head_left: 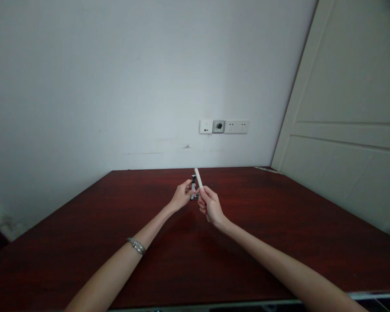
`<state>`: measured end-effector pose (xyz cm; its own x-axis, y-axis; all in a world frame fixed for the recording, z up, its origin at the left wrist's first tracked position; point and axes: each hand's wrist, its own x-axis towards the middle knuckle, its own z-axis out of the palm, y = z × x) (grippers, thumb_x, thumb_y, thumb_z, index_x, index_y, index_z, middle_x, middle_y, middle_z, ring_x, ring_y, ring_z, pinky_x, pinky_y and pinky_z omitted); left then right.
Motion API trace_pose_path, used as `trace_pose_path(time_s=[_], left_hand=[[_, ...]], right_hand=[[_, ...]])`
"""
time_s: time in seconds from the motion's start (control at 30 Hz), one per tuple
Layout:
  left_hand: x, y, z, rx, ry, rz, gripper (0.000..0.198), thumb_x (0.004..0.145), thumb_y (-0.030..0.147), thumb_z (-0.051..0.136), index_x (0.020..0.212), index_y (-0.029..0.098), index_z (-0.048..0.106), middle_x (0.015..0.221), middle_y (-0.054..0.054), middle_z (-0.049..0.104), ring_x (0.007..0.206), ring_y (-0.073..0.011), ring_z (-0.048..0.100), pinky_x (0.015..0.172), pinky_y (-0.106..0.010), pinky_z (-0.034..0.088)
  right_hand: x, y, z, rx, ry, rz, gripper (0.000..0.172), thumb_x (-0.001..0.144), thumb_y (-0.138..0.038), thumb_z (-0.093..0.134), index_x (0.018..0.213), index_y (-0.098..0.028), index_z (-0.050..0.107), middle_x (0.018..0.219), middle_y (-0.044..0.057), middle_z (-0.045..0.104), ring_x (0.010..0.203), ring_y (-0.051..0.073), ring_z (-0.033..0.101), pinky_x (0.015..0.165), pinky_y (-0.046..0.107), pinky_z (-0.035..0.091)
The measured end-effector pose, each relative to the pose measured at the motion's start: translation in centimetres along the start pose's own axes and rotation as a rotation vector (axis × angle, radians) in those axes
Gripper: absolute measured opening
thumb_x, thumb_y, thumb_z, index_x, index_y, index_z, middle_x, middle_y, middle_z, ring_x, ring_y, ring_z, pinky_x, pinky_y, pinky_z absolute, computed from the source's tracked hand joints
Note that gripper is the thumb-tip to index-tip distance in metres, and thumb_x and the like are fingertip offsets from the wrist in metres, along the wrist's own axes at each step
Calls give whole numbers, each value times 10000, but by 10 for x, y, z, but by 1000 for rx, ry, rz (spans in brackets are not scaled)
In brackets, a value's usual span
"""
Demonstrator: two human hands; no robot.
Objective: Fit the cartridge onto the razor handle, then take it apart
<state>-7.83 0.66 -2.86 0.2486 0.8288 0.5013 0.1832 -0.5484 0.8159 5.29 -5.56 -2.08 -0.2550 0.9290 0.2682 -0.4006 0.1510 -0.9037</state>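
Above the middle of the dark red tabletop (133, 268), my two hands are close together. My right hand (211, 206) is closed round a slim white rod (198, 177), which leans with its upper end to the left; its lower end shows beneath my fist. In the fingers of my left hand (182, 195) is a small black-and-grey tool (193, 187) with a silvery tip, held nearly upright just left of the rod. A dark part of it reaches right, towards my right fingers. Its exact kind is too small to make out, and I cannot tell whether it touches the rod.
Behind the table stands a pale wall (149, 78) with a row of sockets and switches (236, 126). A white panelled door (347, 108) borders the right side. The table's near edge (195, 305) runs along the bottom of the view. A silvery bracelet (137, 246) circles my left wrist.
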Motion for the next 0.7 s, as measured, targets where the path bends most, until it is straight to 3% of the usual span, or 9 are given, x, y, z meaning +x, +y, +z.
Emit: trace_pose_path(time_s=[0.23,0.43,0.57,0.7], left_hand=[[-2,4,1,20,0,-3,220,718,90,493,932,138,515,725,-1,582,641,-102,563,615,-217,451],[-2,2,2,30,8,34,193,727,120,522,919,137,531,815,-33,606,748,-126,584,688,-235,461],[0,5,1,66,13,-1,167,736,138,506,903,140,520,722,-2,583,644,-107,566,621,-218,454],[0,6,-6,161,16,10,167,742,164,508,906,139,527,704,4,581,612,-106,545,593,-213,440]], right_hand=[[1,4,-5,-63,-31,75,328,738,-514,522,764,-194,453,454,-111,282,332,21,165,305,144,105],[5,-4,-8,-56,1,22,318,732,-499,533,749,-192,450,460,-110,279,338,20,162,305,141,108],[-6,4,-7,-129,-107,127,318,753,-501,508,758,-190,446,455,-109,277,336,27,190,299,141,115],[-11,-10,-6,-189,-270,72,269,800,-456,473,851,-193,463,463,-104,335,337,31,220,302,139,157]])
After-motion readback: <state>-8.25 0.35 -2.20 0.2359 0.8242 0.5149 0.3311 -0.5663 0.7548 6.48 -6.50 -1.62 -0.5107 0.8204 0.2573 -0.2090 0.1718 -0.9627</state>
